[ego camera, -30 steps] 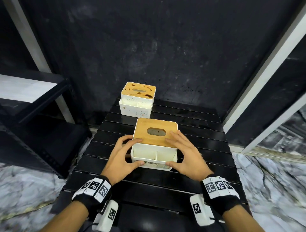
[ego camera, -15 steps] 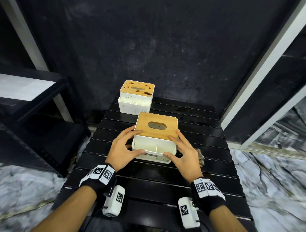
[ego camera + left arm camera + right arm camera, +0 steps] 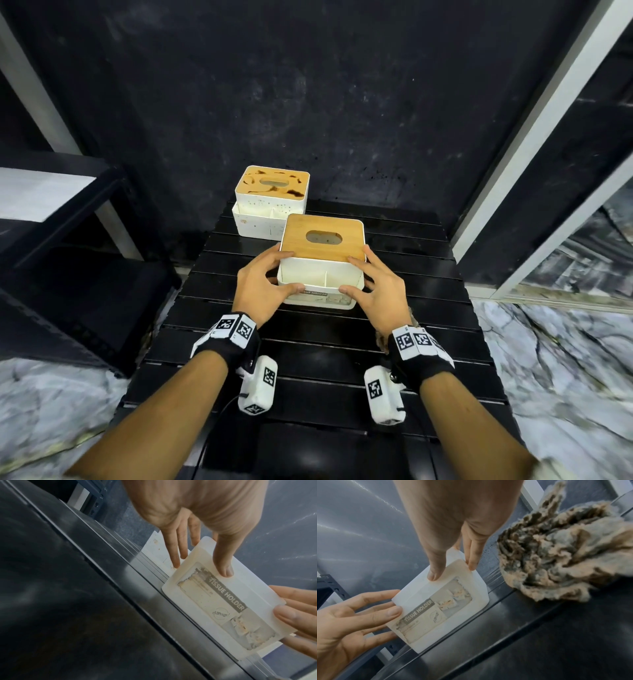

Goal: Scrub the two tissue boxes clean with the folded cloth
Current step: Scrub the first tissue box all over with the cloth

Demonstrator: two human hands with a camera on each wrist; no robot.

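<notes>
The near tissue box (image 3: pixel 322 260), white with a clean bamboo lid, stands mid-table. My left hand (image 3: pixel 263 284) grips its left front corner, thumb on the front face and fingers along the side. My right hand (image 3: pixel 373 287) grips the right corner the same way. The wrist views show its front label (image 3: pixel 214 601) (image 3: pixel 436 608) worn and stained. Just behind stands the far tissue box (image 3: pixel 272 198), its lid smeared with dark brown stains and its white walls speckled. The cloth (image 3: pixel 565 555), crumpled and grey-brown with dirt, lies on the table right of my right hand, mostly hidden behind that wrist (image 3: pixel 412 318).
The black slatted table (image 3: pixel 308 359) backs onto a dark wall. A black shelf unit (image 3: pixel 68 240) stands to the left. A white-framed panel (image 3: pixel 534 130) rises at the right. Marble floor surrounds the table.
Both hands have moved the near box away from me, close up to the far stained box. The cloth has come into sight beside my right wrist.
</notes>
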